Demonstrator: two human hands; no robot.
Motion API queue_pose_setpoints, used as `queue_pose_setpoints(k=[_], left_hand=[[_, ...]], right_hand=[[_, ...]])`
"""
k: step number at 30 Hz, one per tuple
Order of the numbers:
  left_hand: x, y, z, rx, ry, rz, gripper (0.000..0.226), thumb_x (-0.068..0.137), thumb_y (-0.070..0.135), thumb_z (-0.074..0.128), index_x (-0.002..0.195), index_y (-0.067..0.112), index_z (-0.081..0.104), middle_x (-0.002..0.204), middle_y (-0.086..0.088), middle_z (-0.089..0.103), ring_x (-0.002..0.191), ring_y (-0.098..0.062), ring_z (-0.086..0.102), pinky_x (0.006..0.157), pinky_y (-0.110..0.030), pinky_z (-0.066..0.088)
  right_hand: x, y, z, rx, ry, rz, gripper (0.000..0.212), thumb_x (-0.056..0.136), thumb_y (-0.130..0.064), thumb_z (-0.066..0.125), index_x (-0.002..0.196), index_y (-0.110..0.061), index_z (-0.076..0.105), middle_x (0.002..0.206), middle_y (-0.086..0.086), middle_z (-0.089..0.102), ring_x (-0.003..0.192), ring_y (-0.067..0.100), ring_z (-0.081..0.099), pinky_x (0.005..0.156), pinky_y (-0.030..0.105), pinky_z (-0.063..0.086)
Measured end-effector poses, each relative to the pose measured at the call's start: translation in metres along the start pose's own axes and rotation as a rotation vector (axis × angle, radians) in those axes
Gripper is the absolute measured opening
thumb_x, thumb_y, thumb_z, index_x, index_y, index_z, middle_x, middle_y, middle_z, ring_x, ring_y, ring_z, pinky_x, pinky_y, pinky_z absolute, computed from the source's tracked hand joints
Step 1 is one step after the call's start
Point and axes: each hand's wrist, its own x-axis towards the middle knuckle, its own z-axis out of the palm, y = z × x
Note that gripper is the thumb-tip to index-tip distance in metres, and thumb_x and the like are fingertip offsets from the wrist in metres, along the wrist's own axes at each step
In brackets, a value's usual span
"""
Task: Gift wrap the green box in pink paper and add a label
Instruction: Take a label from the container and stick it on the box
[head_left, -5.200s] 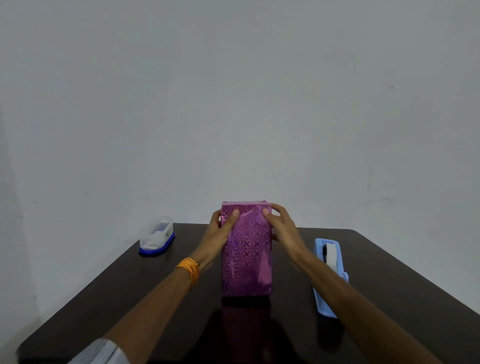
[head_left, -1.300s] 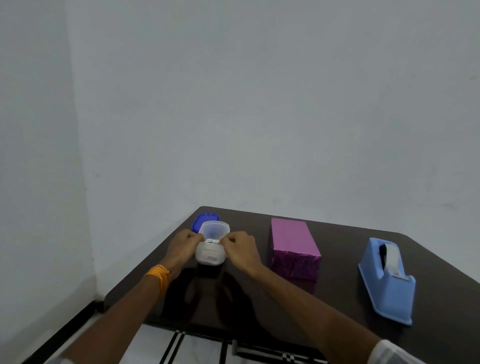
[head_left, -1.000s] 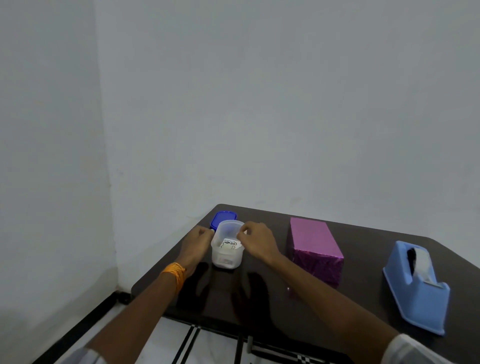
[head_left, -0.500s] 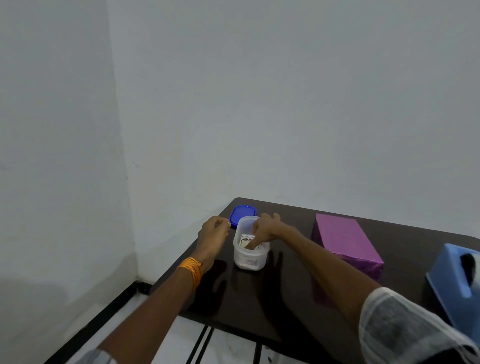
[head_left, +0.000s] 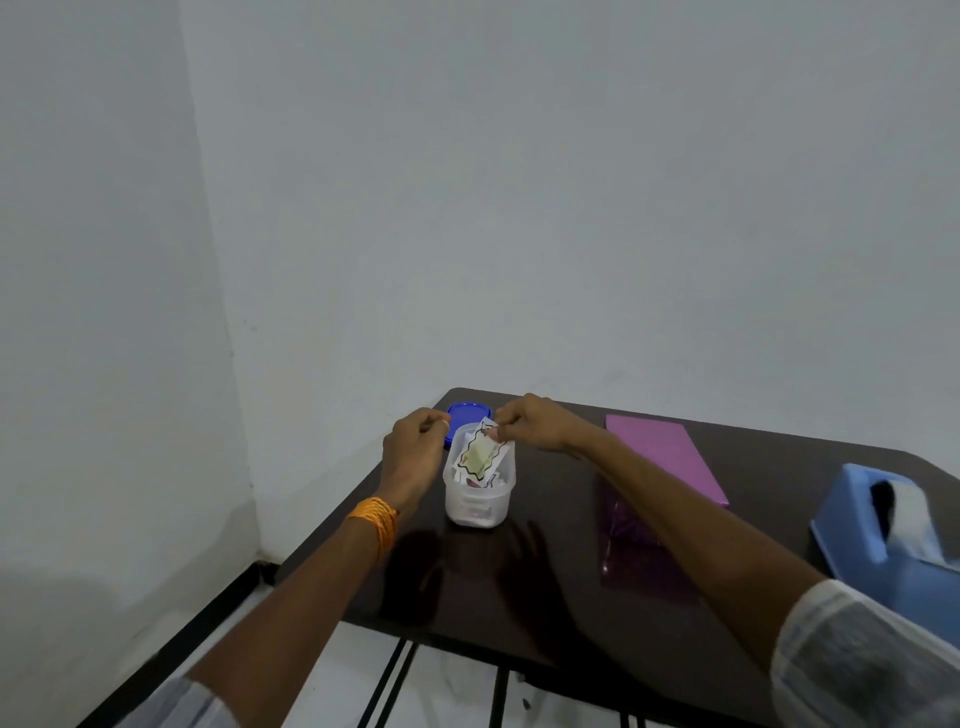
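Two hands at the tub (head_left: 475, 506): right hand (head_left: 535, 423) pinches the label (head_left: 478, 457) by its top corner; left hand (head_left: 415, 449) curls beside the rim, grip unclear. Box (head_left: 660, 457) lies rightward on the counter (head_left: 571, 597), nearer the right hand.

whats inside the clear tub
A wavy-edged label, pinched by the right hand, sticks out of the tub. More paper pieces lie beneath; the frosted wall blurs what they are.

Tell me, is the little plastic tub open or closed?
Open. The tub has no lid on: the blue lid lies behind it, and the right hand pinches a label poking out of its top.
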Motion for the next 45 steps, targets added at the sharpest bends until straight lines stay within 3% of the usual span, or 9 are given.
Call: queue_pose_setpoints(k=[3,7,9,16,22,26,33,41,45], left_hand=[[-0.006,0.01,0.001,0.058,-0.028,0.05,0.024,0.096,0.017,0.051,0.114,0.012,0.068,0.111,-0.002,0.068,0.1,-0.015,0.061,0.08,-0.024,0.049],[-0.012,0.024,0.003,0.074,-0.056,0.079,0.022,0.096,0.02,0.056,0.113,0.013,0.067,0.109,0.002,0.067,0.099,-0.013,0.061,0.067,-0.013,0.045],[-0.015,0.034,0.008,0.054,-0.09,0.099,0.022,0.095,0.027,0.06,0.113,0.016,0.067,0.107,0.005,0.066,0.098,-0.011,0.061,0.073,-0.02,0.052],[-0.036,0.061,0.027,-0.223,-0.234,0.044,0.017,0.09,0.018,0.068,0.106,0.012,0.073,0.102,-0.005,0.074,0.083,-0.02,0.073,0.078,-0.047,0.06],[-0.058,0.092,0.053,-0.409,-0.151,0.03,0.02,0.085,0.011,0.074,0.102,0.001,0.071,0.096,-0.011,0.074,0.081,-0.022,0.074,0.063,-0.024,0.058],[-0.071,0.111,0.078,-0.489,-0.158,0.025,0.01,0.088,0.009,0.07,0.089,-0.001,0.073,0.083,-0.015,0.074,0.082,-0.03,0.073,0.071,-0.034,0.061],[-0.095,0.132,0.104,-0.637,-0.254,-0.079,0.036,0.103,0.027,0.044,0.091,0.007,0.07,0.086,-0.013,0.076,0.082,-0.023,0.074,0.07,-0.028,0.059],[-0.107,0.135,0.117,-0.654,-0.321,0.011,0.021,0.099,0.018,0.055,0.097,0.006,0.073,0.094,-0.013,0.075,0.088,-0.023,0.074,0.08,-0.033,0.06],[-0.11,0.134,0.121,-0.665,-0.294,0.055,0.012,0.092,0.012,0.066,0.096,0.004,0.073,0.091,-0.013,0.075,0.086,-0.026,0.074,0.078,-0.033,0.06]], right_hand=[[-0.016,-0.01,-0.008,0.018,0.064,-0.028,0.029,0.099,-0.029,0.059,0.07,-0.032,0.063,0.08,-0.006,0.062,0.077,0.012,0.052,0.071,0.028,0.041],[-0.036,-0.012,-0.025,0.165,0.224,-0.086,0.033,0.1,-0.026,0.058,0.079,-0.004,0.069,0.066,0.008,0.052,0.064,0.014,0.042,0.061,0.029,0.035],[-0.045,-0.009,-0.036,0.282,0.264,-0.072,0.036,0.099,-0.023,0.059,0.086,0.009,0.067,0.071,0.012,0.05,0.067,0.018,0.044,0.061,0.029,0.041],[-0.088,-0.005,-0.055,0.583,0.274,-0.027,0.008,0.09,-0.011,0.072,0.092,-0.003,0.073,0.082,0.013,0.071,0.064,0.01,0.058,0.055,0.017,0.049],[-0.113,0.005,-0.051,0.06,0.871,-0.03,0.023,0.079,-0.023,0.083,0.099,-0.019,0.07,0.1,-0.006,0.068,0.089,0.012,0.061,0.074,0.03,0.053],[-0.143,-0.006,-0.044,-0.041,0.785,-0.172,0.007,0.087,-0.023,0.072,0.089,-0.019,0.078,0.087,-0.005,0.073,0.08,0.009,0.063,0.075,0.033,0.053],[-0.171,0.019,-0.053,0.051,0.777,-0.121,0.011,0.084,-0.031,0.077,0.088,-0.021,0.077,0.087,-0.01,0.074,0.082,0.005,0.068,0.079,0.032,0.058],[-0.185,0.028,-0.067,0.232,0.733,-0.141,0.008,0.089,-0.018,0.073,0.092,-0.014,0.08,0.085,-0.007,0.076,0.082,0.002,0.07,0.079,0.016,0.054],[-0.19,0.035,-0.07,0.438,0.683,-0.125,0.005,0.088,-0.015,0.075,0.088,-0.011,0.078,0.08,0.0,0.076,0.078,0.015,0.073,0.08,0.031,0.06]])
